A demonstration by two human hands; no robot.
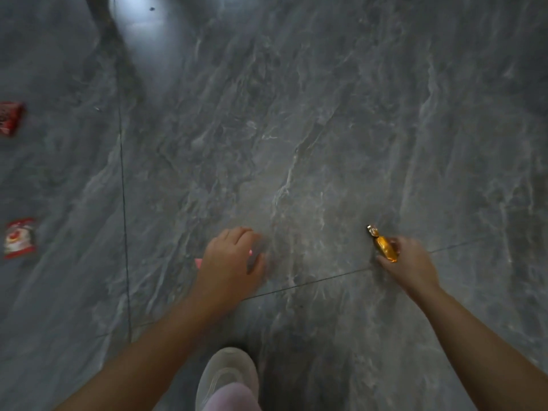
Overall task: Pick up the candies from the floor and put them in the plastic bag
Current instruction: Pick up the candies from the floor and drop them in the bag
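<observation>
My right hand (407, 264) pinches a gold-wrapped candy (384, 246) just above the grey marble floor (296, 129), at the right of the view. My left hand (231, 262) reaches down at the centre with its fingers curled; a bit of pink wrapper (198, 262) shows at its left edge and a pink glint between its fingers, so it seems to hold a pink candy that is mostly hidden. Two red candy packets lie on the floor at the far left: one (11, 117) farther away, one red-and-white (19, 238) nearer. No plastic bag is in view.
My light shoe (226, 372) and a pink trouser leg (231, 398) are at the bottom centre. Thin tile joints cross the floor. A bright reflection lies on the floor at the top left.
</observation>
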